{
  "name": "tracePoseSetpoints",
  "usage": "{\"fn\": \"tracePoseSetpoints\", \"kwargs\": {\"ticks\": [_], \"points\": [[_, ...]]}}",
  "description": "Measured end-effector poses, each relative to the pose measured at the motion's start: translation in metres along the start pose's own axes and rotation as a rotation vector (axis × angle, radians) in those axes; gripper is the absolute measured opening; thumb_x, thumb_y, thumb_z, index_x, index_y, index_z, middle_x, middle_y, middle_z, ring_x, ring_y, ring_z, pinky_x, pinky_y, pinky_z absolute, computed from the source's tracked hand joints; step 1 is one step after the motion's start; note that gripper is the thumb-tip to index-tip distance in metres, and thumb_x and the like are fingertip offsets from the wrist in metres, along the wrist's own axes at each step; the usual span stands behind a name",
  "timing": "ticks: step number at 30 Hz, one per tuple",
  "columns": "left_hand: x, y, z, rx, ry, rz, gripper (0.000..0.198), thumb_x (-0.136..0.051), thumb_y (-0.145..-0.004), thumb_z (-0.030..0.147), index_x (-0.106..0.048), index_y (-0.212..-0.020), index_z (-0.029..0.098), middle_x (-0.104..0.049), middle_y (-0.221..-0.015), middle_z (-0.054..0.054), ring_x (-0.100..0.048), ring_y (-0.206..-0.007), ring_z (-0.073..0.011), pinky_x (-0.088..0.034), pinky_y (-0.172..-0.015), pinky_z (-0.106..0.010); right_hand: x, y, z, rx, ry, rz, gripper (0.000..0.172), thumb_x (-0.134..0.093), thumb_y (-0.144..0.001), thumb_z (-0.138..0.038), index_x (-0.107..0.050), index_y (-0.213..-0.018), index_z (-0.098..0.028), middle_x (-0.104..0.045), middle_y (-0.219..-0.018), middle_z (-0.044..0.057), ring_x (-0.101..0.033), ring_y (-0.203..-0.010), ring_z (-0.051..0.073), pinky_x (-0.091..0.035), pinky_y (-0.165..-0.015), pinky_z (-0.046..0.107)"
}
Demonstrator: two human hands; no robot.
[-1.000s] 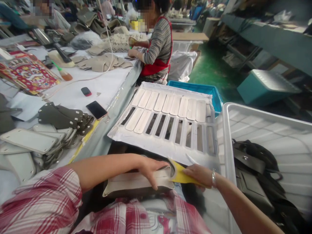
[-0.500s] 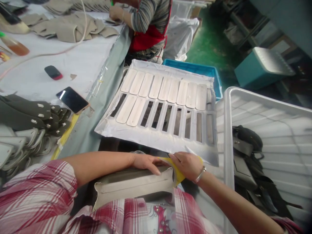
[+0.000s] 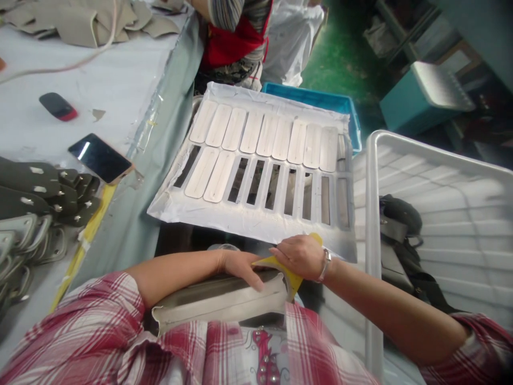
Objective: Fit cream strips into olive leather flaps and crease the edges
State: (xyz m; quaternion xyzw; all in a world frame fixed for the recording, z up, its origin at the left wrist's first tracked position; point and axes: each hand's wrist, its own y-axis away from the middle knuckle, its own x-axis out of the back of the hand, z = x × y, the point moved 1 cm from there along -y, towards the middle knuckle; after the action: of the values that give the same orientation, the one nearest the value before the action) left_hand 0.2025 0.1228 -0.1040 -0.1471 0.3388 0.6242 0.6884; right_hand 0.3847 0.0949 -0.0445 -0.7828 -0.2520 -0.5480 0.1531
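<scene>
On my lap stands a beige and grey leather bag piece (image 3: pixel 220 309), bent into a hollow boxy shape with a seam along its pale side. My left hand (image 3: pixel 241 268) grips its upper edge, with the thumb over the pale face and the fingers partly hidden behind. At its right end, my right hand (image 3: pixel 300 258) is closed on a thin yellow sheet-like piece (image 3: pixel 294 282), which touches the bag piece's curved end. Just beyond both hands lies a white-covered board (image 3: pixel 248 222) with slots, several holding pale oblong strips (image 3: pixel 218 125).
A phone (image 3: pixel 100 156) and a black-and-red mouse-like object (image 3: pixel 58 106) lie on the left table, near stacked grey leather parts (image 3: pixel 48 187). A white basket (image 3: pixel 374 214) holding dark bags stands right. Behind the board are a blue crate (image 3: pixel 312 99) and a co-worker in a red apron (image 3: pixel 228 45).
My right hand has moved slightly up and left with the yellow piece, at the end of the bag piece. My left hand keeps its hold. The whole view has shifted a little.
</scene>
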Motion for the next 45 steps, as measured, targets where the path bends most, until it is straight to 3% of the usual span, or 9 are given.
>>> {"fn": "tracePoseSetpoints", "kwargs": {"ticks": [3, 6, 13, 17, 26, 32, 37, 41, 45], "points": [[0.0, 0.005, -0.003, 0.046, -0.019, 0.201, 0.078, -0.042, -0.065, 0.08, -0.06, -0.1, 0.013, -0.063, -0.095, -0.007, -0.057, -0.091, -0.0237, -0.044, -0.081, -0.035, 0.0, -0.001, 0.002, 0.07, 0.025, -0.024, 0.043, -0.033, -0.093, -0.031, -0.054, -0.058, -0.017, -0.055, -0.053, 0.001, -0.044, -0.048, 0.01, -0.026, -0.05, 0.027], [-0.004, 0.009, 0.001, 0.234, -0.284, 0.406, 0.08, -0.021, -0.074, 0.079, -0.064, -0.088, 0.013, -0.065, -0.092, -0.007, -0.057, -0.094, -0.0239, -0.042, -0.085, -0.034, 0.0, -0.001, 0.001, 0.096, 0.026, -0.044, 0.042, -0.033, -0.093, -0.031, -0.055, -0.06, -0.018, -0.056, -0.054, 0.001, -0.045, -0.048, 0.01, -0.027, -0.05, 0.027], [-0.014, 0.008, 0.016, 0.128, -0.563, 0.231, 0.061, -0.025, -0.087, 0.061, -0.051, -0.122, 0.018, -0.056, -0.123, -0.003, -0.049, -0.114, -0.0186, -0.03, -0.102, -0.028, -0.002, 0.008, -0.005, 0.075, 0.022, -0.07, 0.044, -0.032, -0.093, -0.033, -0.056, -0.06, -0.017, -0.057, -0.055, 0.002, -0.045, -0.049, 0.009, -0.027, -0.051, 0.026], [-0.017, 0.008, 0.021, 0.147, -0.661, 0.162, 0.057, -0.022, -0.091, 0.055, -0.047, -0.126, 0.018, -0.057, -0.12, -0.004, -0.051, -0.112, -0.0179, -0.031, -0.101, -0.027, -0.003, 0.014, -0.011, -0.012, -0.005, -0.1, 0.046, -0.029, -0.094, -0.034, -0.057, -0.062, -0.016, -0.06, -0.058, 0.003, -0.048, -0.051, 0.01, -0.027, -0.052, 0.026], [-0.041, 0.001, 0.035, 0.139, -0.965, 0.264, 0.052, -0.029, -0.091, 0.049, -0.037, -0.133, 0.018, -0.048, -0.132, -0.008, -0.045, -0.12, -0.0207, -0.03, -0.102, -0.03, -0.001, 0.028, -0.028, -0.221, 0.013, -0.287, 0.048, -0.025, -0.094, -0.04, -0.062, -0.074, -0.018, -0.066, -0.073, 0.006, -0.059, -0.064, 0.017, -0.03, -0.053, 0.028], [-0.059, 0.004, 0.053, 0.396, -1.057, 0.324, 0.072, -0.034, -0.084, 0.062, -0.025, -0.14, 0.017, -0.043, -0.137, -0.011, -0.044, -0.122, -0.0253, -0.032, -0.101, -0.035, 0.019, 0.04, -0.019, -0.238, -0.019, -0.38, 0.056, -0.022, -0.092, -0.048, -0.064, -0.071, -0.018, -0.067, -0.071, 0.009, -0.06, -0.062, 0.02, -0.032, -0.052, 0.029], [-0.056, 0.005, 0.052, 0.388, -0.954, 0.251, 0.06, -0.016, -0.092, 0.054, -0.033, -0.137, 0.019, -0.038, -0.141, -0.005, -0.036, -0.128, -0.0203, -0.024, -0.107, -0.034, 0.032, 0.078, 0.018, -0.427, -0.284, -0.214, 0.055, -0.027, -0.089, -0.052, -0.055, -0.056, -0.018, -0.058, -0.058, 0.006, -0.049, -0.052, 0.013, -0.035, -0.056, 0.029], [-0.053, 0.001, 0.046, 0.383, -0.969, 0.341, 0.056, -0.027, -0.091, 0.052, -0.041, -0.133, 0.018, -0.044, -0.137, -0.006, -0.041, -0.124, -0.0212, -0.025, -0.106, -0.034, 0.009, 0.11, 0.027, -0.741, -0.629, -0.106, 0.054, -0.03, -0.085, -0.058, -0.048, -0.052, -0.019, -0.049, -0.052, 0.003, -0.042, -0.049, 0.013, -0.035, -0.054, 0.03], [-0.058, -0.004, 0.05, 0.37, -0.99, 0.384, 0.05, -0.036, -0.088, 0.048, -0.044, -0.13, 0.022, -0.05, -0.131, -0.005, -0.047, -0.117, -0.0218, -0.031, -0.102, -0.038, -0.019, 0.128, 0.012, -0.792, -0.827, -0.165, 0.059, -0.018, -0.085, -0.062, -0.048, -0.057, -0.019, -0.042, -0.047, 0.0, -0.037, -0.042, 0.011, -0.034, -0.044, 0.027]]}}
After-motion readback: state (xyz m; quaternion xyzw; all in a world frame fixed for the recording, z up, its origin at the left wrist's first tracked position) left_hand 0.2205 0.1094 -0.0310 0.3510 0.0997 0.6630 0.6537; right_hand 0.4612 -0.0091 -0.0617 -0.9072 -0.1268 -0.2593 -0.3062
